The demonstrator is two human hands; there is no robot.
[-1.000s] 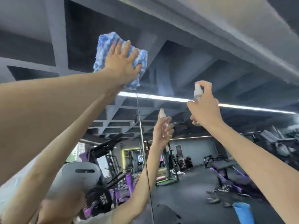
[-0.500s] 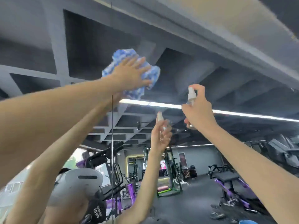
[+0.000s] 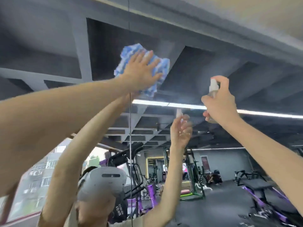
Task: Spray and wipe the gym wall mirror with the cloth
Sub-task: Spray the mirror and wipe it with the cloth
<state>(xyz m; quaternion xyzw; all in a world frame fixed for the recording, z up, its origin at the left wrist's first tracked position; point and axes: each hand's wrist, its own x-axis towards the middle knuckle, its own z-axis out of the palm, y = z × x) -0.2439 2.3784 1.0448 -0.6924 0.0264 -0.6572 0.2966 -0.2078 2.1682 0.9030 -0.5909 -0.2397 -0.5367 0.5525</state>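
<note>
left hand [image 3: 141, 71], fingers flat and spread, presses cloth [image 3: 161, 66] on upper mirror [image 3: 196, 66]. cloth has swept right past the panel seam [image 3: 129, 27] toward right hand [image 3: 219, 104], which grips spray bottle [image 3: 213, 86]. wipe underway, likely on the sprayed patch.

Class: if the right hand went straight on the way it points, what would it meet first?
Probably the mirror: nothing shows between it and the right hand gripping the spray bottle; depth unclear.
</note>
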